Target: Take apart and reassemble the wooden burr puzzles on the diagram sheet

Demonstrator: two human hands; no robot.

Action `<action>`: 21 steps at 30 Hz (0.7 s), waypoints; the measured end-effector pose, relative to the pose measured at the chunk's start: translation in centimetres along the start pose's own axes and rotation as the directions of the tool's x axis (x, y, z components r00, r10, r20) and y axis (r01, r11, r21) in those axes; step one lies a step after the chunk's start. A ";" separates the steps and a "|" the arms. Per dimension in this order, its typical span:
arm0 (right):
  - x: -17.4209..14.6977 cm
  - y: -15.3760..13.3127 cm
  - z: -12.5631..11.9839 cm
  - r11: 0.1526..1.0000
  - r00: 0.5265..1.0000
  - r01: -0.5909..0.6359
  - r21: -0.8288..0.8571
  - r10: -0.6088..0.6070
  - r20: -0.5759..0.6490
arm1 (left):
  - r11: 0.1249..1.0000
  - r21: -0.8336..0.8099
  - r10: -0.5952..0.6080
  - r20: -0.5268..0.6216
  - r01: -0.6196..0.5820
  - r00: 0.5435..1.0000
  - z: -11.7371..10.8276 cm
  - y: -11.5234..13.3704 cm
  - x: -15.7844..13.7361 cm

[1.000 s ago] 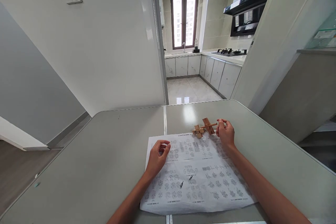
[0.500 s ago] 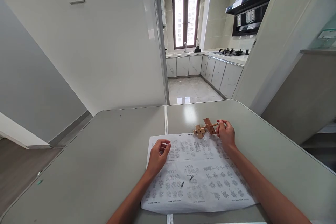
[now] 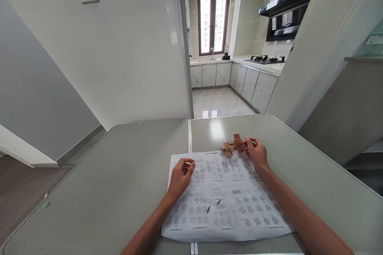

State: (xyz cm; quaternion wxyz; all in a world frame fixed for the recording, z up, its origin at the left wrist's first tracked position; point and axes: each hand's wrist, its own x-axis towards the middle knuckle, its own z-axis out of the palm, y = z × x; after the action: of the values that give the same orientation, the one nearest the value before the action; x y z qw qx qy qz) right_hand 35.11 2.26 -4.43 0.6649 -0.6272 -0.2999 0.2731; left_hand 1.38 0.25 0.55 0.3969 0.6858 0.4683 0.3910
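Note:
A brown wooden interlocking puzzle (image 3: 238, 142), crossed from flat pieces with a rod, stands at the far edge of the sheet. My right hand (image 3: 256, 151) has its fingers closed on the rod at the puzzle's right side; the fingertips partly hide it. Just left of it is a lighter wooden interlocking puzzle (image 3: 228, 149); I cannot tell whether the two touch. My left hand (image 3: 182, 177) rests over the left edge of the printed instruction sheet (image 3: 215, 187), fingers loosely bent, thumb apart, holding nothing.
Two small dark scraps (image 3: 208, 209) are on the sheet. The grey table (image 3: 134, 179) has a seam down its middle. A small green bit (image 3: 46, 204) is near its left edge. Beyond is a kitchen with a stove (image 3: 265, 59).
My right hand has shifted slightly left along the rod, closer to the brown puzzle, which has turned a little. My left hand has stayed in place.

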 end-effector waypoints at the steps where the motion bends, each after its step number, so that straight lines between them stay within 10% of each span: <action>1: -0.1 -0.1 0.0 1.000 1.000 0.003 -0.008 -0.004 -0.004 | 1.000 -0.001 0.000 0.000 0.000 1.000 0.0 0.0 0.0; 11: -3.2 -4.5 0.8 0.950 0.952 0.304 -0.072 -0.306 -0.018 | 1.000 -0.005 0.014 -0.017 -0.014 1.000 0.0 -0.2 -0.1; 15: -5.7 -5.7 2.3 0.966 0.933 0.205 0.159 -0.242 0.265 | 0.997 0.066 0.047 -0.050 -0.043 0.998 0.0 0.1 -0.3; 21: -9.8 -5.1 4.5 0.985 0.743 0.054 0.164 -0.149 0.653 | 0.959 0.133 0.257 -0.029 -0.251 0.966 0.0 0.3 -0.4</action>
State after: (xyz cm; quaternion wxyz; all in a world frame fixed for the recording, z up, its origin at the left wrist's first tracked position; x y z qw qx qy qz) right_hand 25.15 -2.27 0.23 0.5699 -0.4260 -0.5306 0.4606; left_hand 1.38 -0.20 0.77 0.2878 0.7552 0.4094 0.4234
